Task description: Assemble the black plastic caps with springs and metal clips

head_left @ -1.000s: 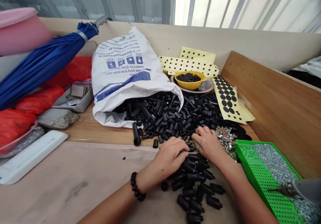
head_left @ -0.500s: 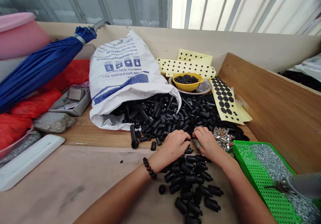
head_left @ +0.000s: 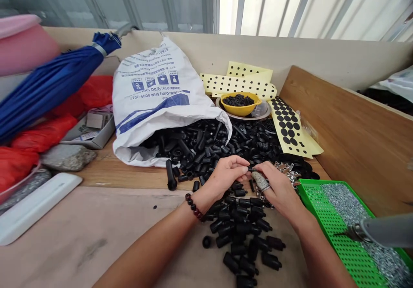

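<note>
My left hand (head_left: 226, 177) and my right hand (head_left: 278, 187) meet over the table, fingertips pinched together. Between them is a small black part (head_left: 251, 169), mostly hidden by the fingers, so its kind cannot be made out. A greyish cover (head_left: 259, 180) and a ring are on a finger of my right hand. Below the hands lie several black cylindrical pieces with narrow tips (head_left: 238, 249). Just behind spreads a heap of loose black plastic parts (head_left: 206, 144), spilling from a white woven sack (head_left: 155, 85). Shiny metal clips (head_left: 289, 171) lie beside my right hand.
A green perforated basket (head_left: 325, 223) with small metal pieces stands at right, an electric screwdriver (head_left: 383, 232) above it. Behind are a yellow bowl (head_left: 238, 109) and sticker sheets (head_left: 288, 126). On the left are a stone (head_left: 67, 158), a white bar (head_left: 38, 208) and a blue umbrella (head_left: 54, 79).
Both hands have lifted slightly from the pile and come together at the fingertips, with a small black part now showing between them. My right hand has turned, showing its covered finger.
</note>
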The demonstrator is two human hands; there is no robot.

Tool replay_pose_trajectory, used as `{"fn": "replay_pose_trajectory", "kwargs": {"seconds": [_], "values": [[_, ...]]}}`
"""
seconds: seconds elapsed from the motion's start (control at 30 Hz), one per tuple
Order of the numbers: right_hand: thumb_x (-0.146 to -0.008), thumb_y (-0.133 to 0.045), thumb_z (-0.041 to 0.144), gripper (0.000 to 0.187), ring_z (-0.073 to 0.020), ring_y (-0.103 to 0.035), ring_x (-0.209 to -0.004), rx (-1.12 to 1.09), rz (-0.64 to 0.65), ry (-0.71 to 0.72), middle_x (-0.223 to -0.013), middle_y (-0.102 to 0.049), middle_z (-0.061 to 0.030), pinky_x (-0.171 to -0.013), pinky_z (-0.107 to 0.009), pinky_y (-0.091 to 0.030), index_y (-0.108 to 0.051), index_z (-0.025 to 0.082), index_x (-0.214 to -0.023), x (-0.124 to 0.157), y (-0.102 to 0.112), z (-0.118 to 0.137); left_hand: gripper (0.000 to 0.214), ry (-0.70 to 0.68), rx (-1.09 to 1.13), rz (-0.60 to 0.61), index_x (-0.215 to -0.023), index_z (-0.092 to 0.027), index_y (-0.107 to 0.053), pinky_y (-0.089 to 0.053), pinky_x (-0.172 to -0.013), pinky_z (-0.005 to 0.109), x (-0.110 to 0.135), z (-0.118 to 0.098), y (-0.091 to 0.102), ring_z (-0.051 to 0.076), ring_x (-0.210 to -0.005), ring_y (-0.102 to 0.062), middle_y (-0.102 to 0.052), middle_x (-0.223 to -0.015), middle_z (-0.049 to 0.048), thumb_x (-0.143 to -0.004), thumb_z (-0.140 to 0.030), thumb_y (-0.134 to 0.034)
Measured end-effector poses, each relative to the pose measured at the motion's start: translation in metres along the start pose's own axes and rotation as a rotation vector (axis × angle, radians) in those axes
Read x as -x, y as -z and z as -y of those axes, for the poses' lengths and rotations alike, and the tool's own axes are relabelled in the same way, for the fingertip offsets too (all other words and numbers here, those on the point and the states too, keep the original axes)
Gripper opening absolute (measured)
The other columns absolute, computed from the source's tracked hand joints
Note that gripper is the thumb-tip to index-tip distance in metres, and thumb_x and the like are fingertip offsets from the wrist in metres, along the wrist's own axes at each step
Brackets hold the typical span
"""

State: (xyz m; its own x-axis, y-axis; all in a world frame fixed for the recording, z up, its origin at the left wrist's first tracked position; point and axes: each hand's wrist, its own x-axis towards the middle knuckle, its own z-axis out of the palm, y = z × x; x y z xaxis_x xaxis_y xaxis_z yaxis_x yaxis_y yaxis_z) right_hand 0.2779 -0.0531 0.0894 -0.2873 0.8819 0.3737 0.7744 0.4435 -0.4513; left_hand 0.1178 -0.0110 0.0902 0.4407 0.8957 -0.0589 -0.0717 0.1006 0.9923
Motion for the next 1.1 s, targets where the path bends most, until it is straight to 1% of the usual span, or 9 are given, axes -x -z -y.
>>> {"fn": "replay_pose_trajectory", "kwargs": {"seconds": [0.13, 0.23, 0.33, 0.4, 0.5, 0.6, 0.83, 1.0, 1.1], "values": [[-0.082, -0.037, 0.009, 0.019, -0.0174, -0.052, -0.073, 0.039, 0.101, 0.046, -0.082, -0.055, -0.0044, -0.064, -0.028, -0.041, -0.052, 0.019, -0.088, 0.004, -0.001, 0.004, 0.016, 0.044, 0.007, 0.02, -0.085, -0.011, -0.06, -0.045, -0.057, 0.022, 0.009, 0.0, 0.007, 0.009, -0.055, -0.055, -0.064, -0.067, 0.003, -0.072, -0.021, -0.058], [-0.086, -0.037, 0.014, 0.014, -0.0157, -0.052, -0.07, -0.027, 0.124, -0.008, -0.078, -0.055, -0.002, -0.06, -0.026, -0.04, -0.049, 0.02, -0.083, 0.008, 0.004, 0.01, 0.02, 0.041, -0.09, 0.019, -0.091, -0.013, -0.061, -0.044, -0.058, 0.023, 0.025, -0.008, 0.027, 0.012, -0.058, -0.057, -0.066, -0.072, 0.0035, -0.075, -0.025, -0.058], [-0.088, -0.033, 0.016, 0.016, -0.0148, -0.051, -0.065, -0.062, 0.106, -0.088, -0.075, -0.055, -0.0003, -0.058, -0.025, -0.039, -0.048, 0.022, -0.084, 0.011, 0.01, 0.013, 0.019, -0.123, -0.68, -0.101, -0.094, -0.017, -0.063, -0.043, -0.065, 0.026, 0.05, -0.015, 0.06, 0.016, -0.069, -0.059, -0.066, -0.076, 0.0023, -0.083, -0.027, -0.051], [-0.088, -0.032, 0.016, 0.017, -0.0148, -0.05, -0.064, -0.06, 0.103, -0.11, -0.074, -0.055, 0.0, -0.058, -0.026, -0.039, -0.047, 0.022, -0.083, 0.013, 0.011, 0.013, 0.02, -0.182, -0.998, -0.087, -0.093, -0.018, -0.064, -0.043, -0.077, 0.029, 0.066, -0.012, 0.079, 0.019, -0.082, -0.06, -0.067, -0.088, 0.0044, -0.085, -0.022, -0.047], [-0.088, -0.032, 0.016, 0.017, -0.0147, -0.051, -0.064, -0.054, 0.114, -0.087, -0.072, -0.055, 0.0003, -0.057, -0.025, -0.039, -0.046, 0.022, -0.08, 0.011, 0.006, 0.016, 0.021, -0.078, -1.259, -0.047, -0.095, -0.018, -0.063, -0.044, -0.076, 0.03, 0.08, 0.002, 0.091, 0.02, -0.082, -0.059, -0.064, -0.086, 0.0062, -0.086, -0.02, -0.045], [-0.089, -0.033, 0.017, 0.018, -0.0148, -0.052, -0.064, -0.044, 0.122, -0.037, -0.072, -0.055, 0.0002, -0.057, -0.026, -0.039, -0.046, 0.022, -0.078, 0.01, 0.0, 0.021, 0.016, 0.0, -1.319, -0.103, -0.092, -0.018, -0.061, -0.044, -0.073, 0.03, 0.08, 0.016, 0.086, 0.02, -0.079, -0.058, -0.06, -0.084, 0.0065, -0.085, -0.022, -0.047], [-0.089, -0.036, 0.017, 0.015, -0.0158, -0.052, -0.069, -0.085, 0.13, 0.003, -0.076, -0.055, -0.0009, -0.061, -0.027, -0.04, -0.046, 0.022, -0.079, 0.02, 0.007, 0.033, 0.028, 0.0, -1.093, -0.176, -0.102, -0.016, -0.057, -0.043, -0.066, 0.027, 0.076, 0.013, 0.087, 0.017, -0.072, -0.055, -0.059, -0.078, 0.0028, -0.079, -0.012, -0.042], [-0.087, -0.035, 0.014, 0.016, -0.0174, -0.051, -0.072, -0.156, 0.12, 0.124, -0.08, -0.056, -0.0041, -0.064, -0.029, -0.042, -0.048, 0.022, -0.087, 0.023, -0.001, 0.054, 0.034, 0.152, -0.137, -0.172, -0.108, -0.015, -0.059, -0.036, -0.05, 0.019, 0.084, 0.0, 0.072, 0.011, -0.057, -0.049, -0.053, -0.065, -0.0014, -0.077, -0.024, -0.049], [-0.083, -0.033, 0.008, 0.019, -0.0184, -0.05, -0.074, -0.161, 0.134, 0.207, -0.082, -0.056, -0.0058, -0.066, -0.031, -0.042, -0.048, 0.02, -0.089, 0.023, -0.009, 0.063, 0.023, 0.198, 0.131, -0.11, -0.092, -0.015, -0.062, -0.035, -0.051, 0.018, 0.085, -0.005, 0.053, 0.008, -0.056, -0.048, -0.057, -0.071, -0.0004, -0.072, -0.028, -0.061]]}}
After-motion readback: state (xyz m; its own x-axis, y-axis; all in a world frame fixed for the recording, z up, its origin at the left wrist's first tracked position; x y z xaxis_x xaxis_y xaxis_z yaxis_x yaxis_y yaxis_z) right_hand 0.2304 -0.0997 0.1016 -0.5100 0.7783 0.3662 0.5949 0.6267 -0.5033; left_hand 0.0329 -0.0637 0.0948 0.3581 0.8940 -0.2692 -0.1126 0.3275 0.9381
